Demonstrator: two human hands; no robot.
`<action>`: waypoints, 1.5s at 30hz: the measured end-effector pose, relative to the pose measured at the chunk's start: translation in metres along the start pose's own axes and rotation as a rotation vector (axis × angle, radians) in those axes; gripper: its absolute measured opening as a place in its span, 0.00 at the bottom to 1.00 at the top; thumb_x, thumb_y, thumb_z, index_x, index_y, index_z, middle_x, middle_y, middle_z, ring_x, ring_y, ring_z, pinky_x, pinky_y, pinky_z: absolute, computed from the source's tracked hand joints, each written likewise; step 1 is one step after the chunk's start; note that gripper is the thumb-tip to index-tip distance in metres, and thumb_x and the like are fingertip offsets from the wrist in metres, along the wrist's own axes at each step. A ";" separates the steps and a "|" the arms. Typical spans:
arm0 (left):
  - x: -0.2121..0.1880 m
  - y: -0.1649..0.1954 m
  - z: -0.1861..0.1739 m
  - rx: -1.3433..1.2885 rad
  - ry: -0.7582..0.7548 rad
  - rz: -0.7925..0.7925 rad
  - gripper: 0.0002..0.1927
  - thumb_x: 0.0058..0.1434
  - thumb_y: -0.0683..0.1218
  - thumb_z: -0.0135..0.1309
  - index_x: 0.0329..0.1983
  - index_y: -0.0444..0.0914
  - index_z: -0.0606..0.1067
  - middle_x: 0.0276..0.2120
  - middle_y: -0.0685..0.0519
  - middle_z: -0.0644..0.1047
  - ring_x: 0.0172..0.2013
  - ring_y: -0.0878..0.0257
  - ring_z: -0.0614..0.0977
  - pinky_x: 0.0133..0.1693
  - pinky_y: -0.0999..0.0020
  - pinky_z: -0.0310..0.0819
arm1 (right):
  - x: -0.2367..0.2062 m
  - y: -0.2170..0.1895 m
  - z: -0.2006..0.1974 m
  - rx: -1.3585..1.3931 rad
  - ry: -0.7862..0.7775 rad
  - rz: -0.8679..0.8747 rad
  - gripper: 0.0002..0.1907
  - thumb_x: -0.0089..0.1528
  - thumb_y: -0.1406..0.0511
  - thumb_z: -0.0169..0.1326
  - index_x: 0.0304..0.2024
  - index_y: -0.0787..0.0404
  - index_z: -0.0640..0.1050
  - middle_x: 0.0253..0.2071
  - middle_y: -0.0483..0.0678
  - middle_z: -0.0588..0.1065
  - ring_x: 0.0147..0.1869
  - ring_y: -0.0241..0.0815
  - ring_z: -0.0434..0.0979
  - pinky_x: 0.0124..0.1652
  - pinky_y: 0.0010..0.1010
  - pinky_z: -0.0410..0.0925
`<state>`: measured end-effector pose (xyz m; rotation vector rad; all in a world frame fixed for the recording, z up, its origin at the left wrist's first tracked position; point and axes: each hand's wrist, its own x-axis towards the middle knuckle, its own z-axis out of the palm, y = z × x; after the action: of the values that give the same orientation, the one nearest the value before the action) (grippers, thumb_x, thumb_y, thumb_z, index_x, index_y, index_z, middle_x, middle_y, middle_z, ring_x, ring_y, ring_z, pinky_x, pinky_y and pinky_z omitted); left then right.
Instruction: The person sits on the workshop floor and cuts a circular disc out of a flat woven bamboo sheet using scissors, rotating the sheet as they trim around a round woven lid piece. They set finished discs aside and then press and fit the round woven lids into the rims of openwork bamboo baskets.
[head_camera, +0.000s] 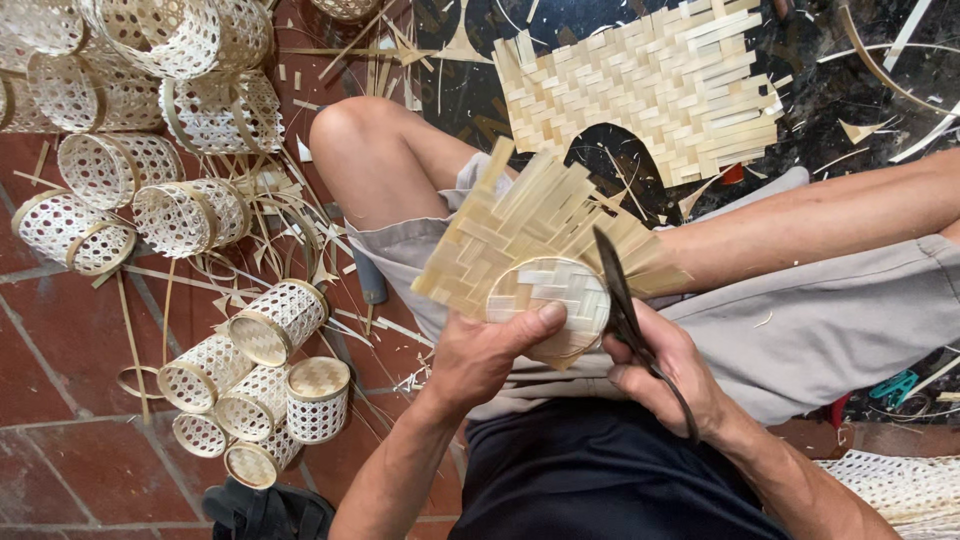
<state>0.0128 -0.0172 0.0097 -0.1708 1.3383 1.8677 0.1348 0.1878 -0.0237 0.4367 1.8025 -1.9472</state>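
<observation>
My left hand (482, 355) grips a small round woven bamboo basket (548, 298) by its rim, thumb across the open end. A square woven bamboo mat (520, 225) is pressed over the far end of the basket, its loose strip ends sticking out on all sides. My right hand (668, 370) holds dark metal scissors (618, 295), the blades pointing up along the right side of the basket against the mat's strips. Both hands are over my lap, above grey shorts.
Several finished cylindrical woven baskets (275, 320) lie on the red brick floor at left, more piled at top left (160, 60). A larger woven mat with a round cutout (660, 85) lies on the dark floor ahead. Bamboo strips and offcuts are scattered around.
</observation>
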 end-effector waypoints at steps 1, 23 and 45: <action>0.002 0.001 0.000 -0.013 -0.024 0.006 0.19 0.65 0.43 0.61 0.57 0.31 0.75 0.46 0.50 0.81 0.45 0.63 0.83 0.47 0.69 0.81 | -0.001 0.001 -0.001 0.021 -0.002 0.016 0.28 0.51 0.70 0.52 0.57 0.64 0.72 0.33 0.42 0.65 0.35 0.32 0.62 0.35 0.23 0.61; 0.027 0.001 -0.003 -0.042 -0.223 -0.234 0.24 0.62 0.42 0.64 0.59 0.29 0.73 0.48 0.48 0.81 0.47 0.61 0.82 0.50 0.65 0.80 | -0.016 0.021 -0.024 0.117 -0.071 0.155 0.25 0.51 0.64 0.56 0.50 0.67 0.74 0.31 0.42 0.64 0.33 0.33 0.61 0.32 0.25 0.61; 0.026 0.009 -0.012 0.123 -0.284 -0.384 0.23 0.60 0.41 0.63 0.58 0.32 0.73 0.46 0.51 0.81 0.46 0.64 0.82 0.48 0.67 0.80 | -0.010 0.020 -0.042 -0.114 -0.204 0.261 0.27 0.48 0.65 0.56 0.51 0.67 0.77 0.33 0.51 0.69 0.35 0.39 0.62 0.35 0.31 0.66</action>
<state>-0.0143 -0.0145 -0.0025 -0.0871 1.1283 1.4251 0.1512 0.2297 -0.0396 0.3984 1.6281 -1.6406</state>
